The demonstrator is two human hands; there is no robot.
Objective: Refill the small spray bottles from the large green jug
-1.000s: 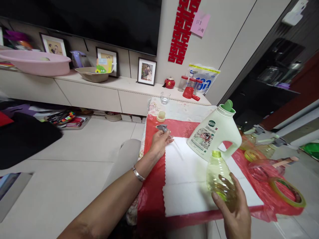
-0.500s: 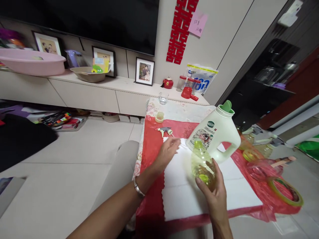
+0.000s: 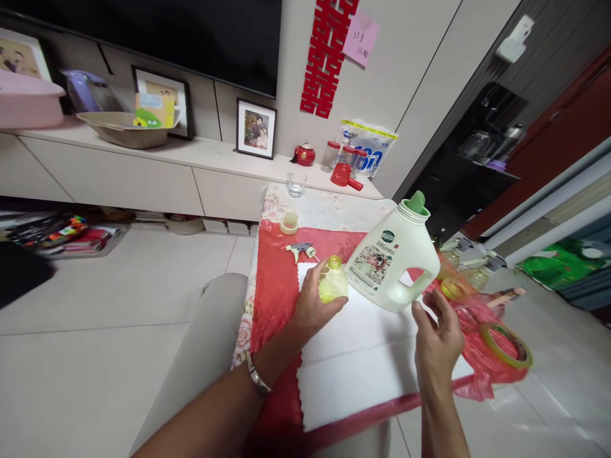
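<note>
A small clear yellow bottle (image 3: 335, 280), its neck uncapped, is upright in my left hand (image 3: 312, 305), whose fingers and thumb wrap round it. My right hand (image 3: 436, 331) holds nothing; its fingers are curled but apart, just below the handle of a big pale-green detergent jug (image 3: 382, 261). That jug stands uncapped on the white cloth (image 3: 353, 375), with a green spout showing in its mouth. Beyond my left hand a grey and white spray trigger (image 3: 301, 250) lies on the red plastic sheet (image 3: 277, 299). A translucent cap (image 3: 289, 223) sits behind it.
At the right edge of the table are a roll of yellow tape (image 3: 506, 345), clear spray bottles (image 3: 477, 275) and crumpled red plastic. A glass mug (image 3: 296, 184) stands at the back. Behind runs a low cabinet (image 3: 224, 191) with picture frames, jars and a red scoop (image 3: 344, 176).
The yellow bottle has passed from my right hand to my left. My right hand has let go and moved right, toward the jug's handle. The view has shifted slightly right.
</note>
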